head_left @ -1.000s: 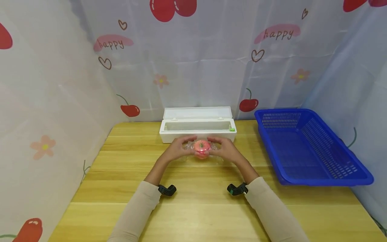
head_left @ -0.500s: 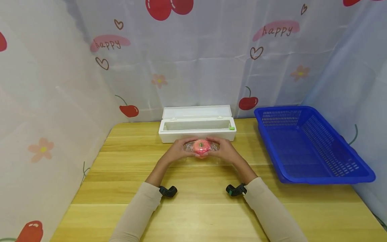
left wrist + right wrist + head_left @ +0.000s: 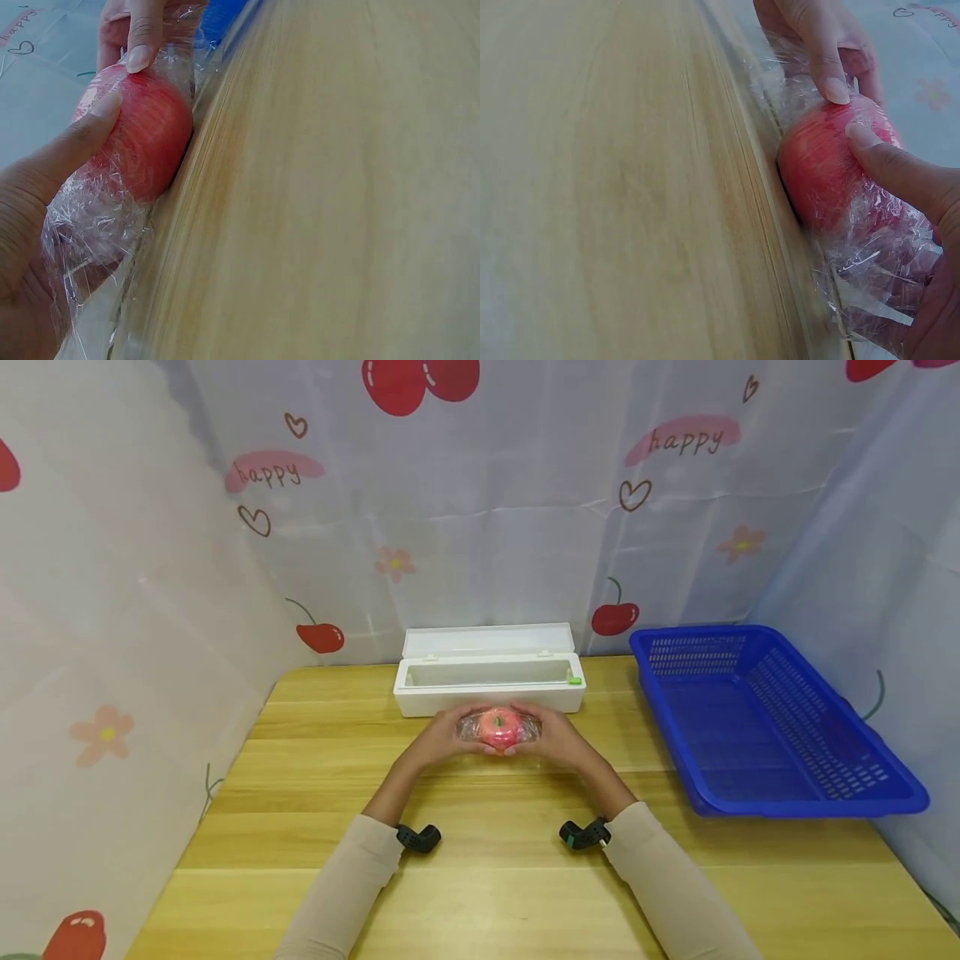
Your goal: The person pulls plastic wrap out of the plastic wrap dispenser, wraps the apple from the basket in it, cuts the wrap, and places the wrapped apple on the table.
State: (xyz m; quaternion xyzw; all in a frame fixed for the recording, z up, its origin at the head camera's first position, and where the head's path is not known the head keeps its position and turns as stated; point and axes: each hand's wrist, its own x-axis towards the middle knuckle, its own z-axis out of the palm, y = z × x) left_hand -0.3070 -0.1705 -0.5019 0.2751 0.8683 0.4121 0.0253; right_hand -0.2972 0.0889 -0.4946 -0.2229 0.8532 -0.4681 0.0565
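Note:
A red apple (image 3: 499,727) wrapped in clear plastic wrap (image 3: 101,214) sits on the wooden table, its stem facing up. From the left, my left hand (image 3: 442,737) grips it, the thumb (image 3: 82,139) pressed on the near side. My right hand (image 3: 555,737) holds it from the right in a mirrored way, with its thumb (image 3: 889,161) also on the front. Bunched wrap (image 3: 885,255) fills the space between each palm and the apple. The far fingertips are partly hidden behind the apple.
Just behind the hands stands a long white wrap dispenser (image 3: 489,700), lid raised, with a green slider (image 3: 574,681) at its right end. On the right lies a blue plastic basket (image 3: 678,760). A printed curtain (image 3: 480,552) encloses the table (image 3: 480,893).
Both hands have closed in on the apple from the sides, thumbs and fingers now nearer each other. Loose wrap at its sides has been gathered inward. The dispenser and basket stay put.

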